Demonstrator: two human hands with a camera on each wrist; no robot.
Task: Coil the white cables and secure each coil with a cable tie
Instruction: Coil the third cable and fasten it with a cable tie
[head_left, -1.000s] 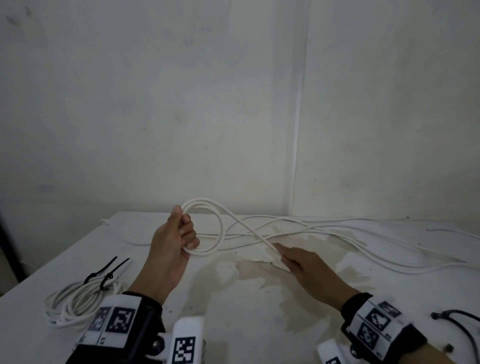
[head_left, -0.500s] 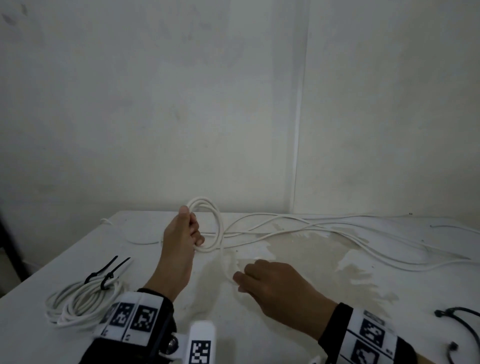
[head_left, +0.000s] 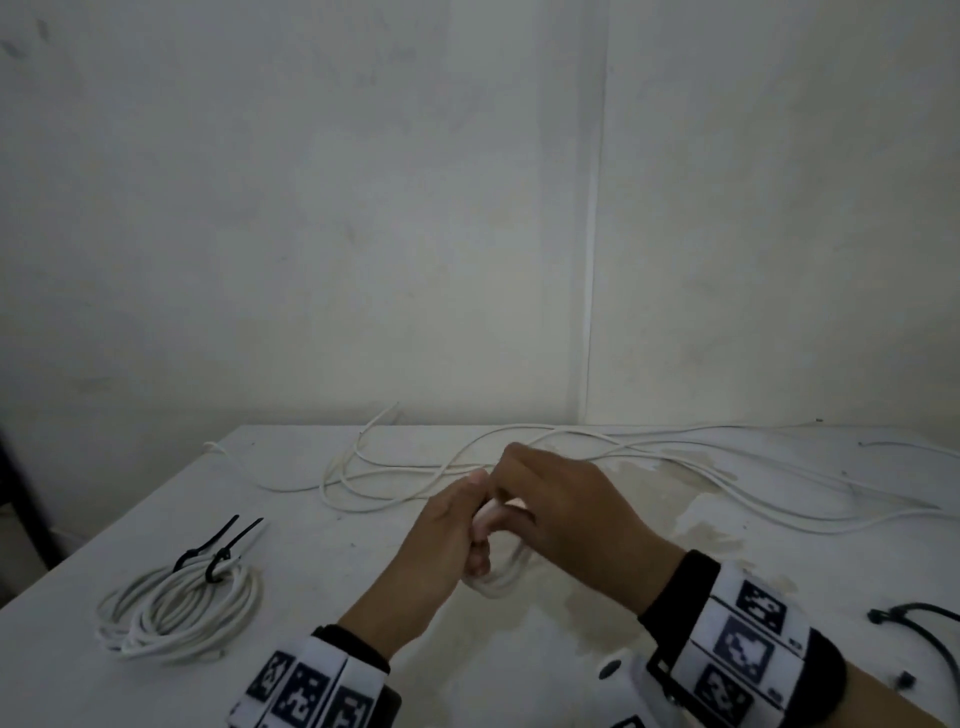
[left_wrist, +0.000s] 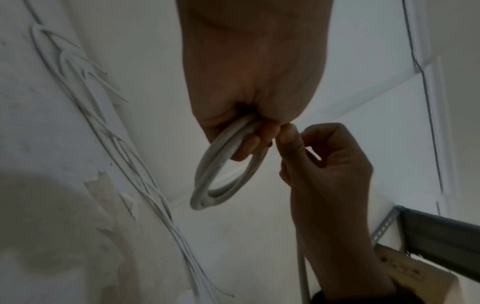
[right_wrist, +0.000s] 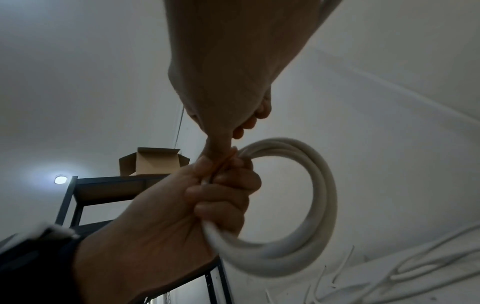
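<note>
My left hand (head_left: 457, 525) grips a small coil of white cable (head_left: 503, 578) above the middle of the table; the wrist views show the coil (left_wrist: 223, 164) (right_wrist: 315, 197) as a few round turns hanging from the curled fingers. My right hand (head_left: 556, 499) meets the left hand from the right. Its thumb and fingers (left_wrist: 288, 135) pinch the cable strand just beside the left fingers. The rest of the white cable (head_left: 675, 460) trails loose across the back of the table. The pinch point is hidden in the head view.
A finished coil (head_left: 176, 608) bound with a black cable tie (head_left: 223, 545) lies at the near left of the white table (head_left: 322, 571). More black cable ties (head_left: 914, 621) lie at the near right edge. Walls meet in a corner behind the table.
My left hand has come down and toward me with the coil. My right hand has risen from the table with the strand and joined the left hand at the coil.
</note>
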